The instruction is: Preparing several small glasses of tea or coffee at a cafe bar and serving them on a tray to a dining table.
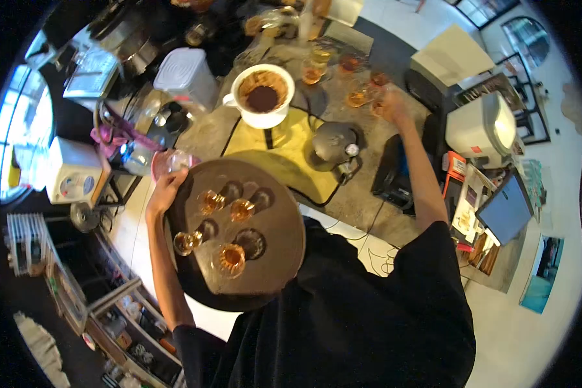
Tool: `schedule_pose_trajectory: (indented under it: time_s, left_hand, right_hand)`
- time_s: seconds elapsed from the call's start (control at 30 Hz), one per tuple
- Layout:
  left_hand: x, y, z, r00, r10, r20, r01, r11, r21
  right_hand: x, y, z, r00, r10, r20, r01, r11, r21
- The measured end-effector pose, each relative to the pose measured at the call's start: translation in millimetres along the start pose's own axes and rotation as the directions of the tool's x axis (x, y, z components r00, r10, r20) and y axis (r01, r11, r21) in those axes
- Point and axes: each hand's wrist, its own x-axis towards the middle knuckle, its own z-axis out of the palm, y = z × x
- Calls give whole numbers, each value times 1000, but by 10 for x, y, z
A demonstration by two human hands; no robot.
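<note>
My left hand [164,194] grips the left rim of a round brown serving tray [276,242], held in front of my body. On the tray stand several small glasses of amber liquid, among them a fluted glass [232,260] and a glass near the left rim [187,242]. My right hand [393,105], blurred, is stretched out over the far right of the worktop. It is at a small glass of amber liquid [377,107]; the blur hides whether the fingers close on it. Beside it is another amber glass [356,98].
A white coffee dripper [266,121] with wet grounds stands by a yellow mat [281,167]. A dark kettle [334,141] with a dial rests at the mat's right. A lidded plastic container [186,77], a pink dish [160,164] and a tablet-like screen [504,206] are around.
</note>
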Motion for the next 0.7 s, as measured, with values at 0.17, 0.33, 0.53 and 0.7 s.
schedule_pose_trajectory:
  time_s: [0.17, 0.33, 0.53, 0.7]
  left_hand:
    - [87, 50, -72, 995, -77, 58, 72, 994, 86]
    - [-29, 288, -19, 997, -75, 36, 75, 997, -6]
    - [52, 253, -38, 993, -58, 101, 63, 997, -45]
    - [37, 137, -69, 995, -30, 91, 34, 999, -42]
  right_hand:
    - [-47, -93, -401, 988, 113, 105, -115, 993, 15]
    - [-411, -894, -1255, 975, 174, 139, -182, 982, 49]
    - [-844, -1868, -2121, 997, -69, 32, 64, 988, 140]
    - [-1168, -2751, -2230, 911, -407, 61, 355, 854, 381]
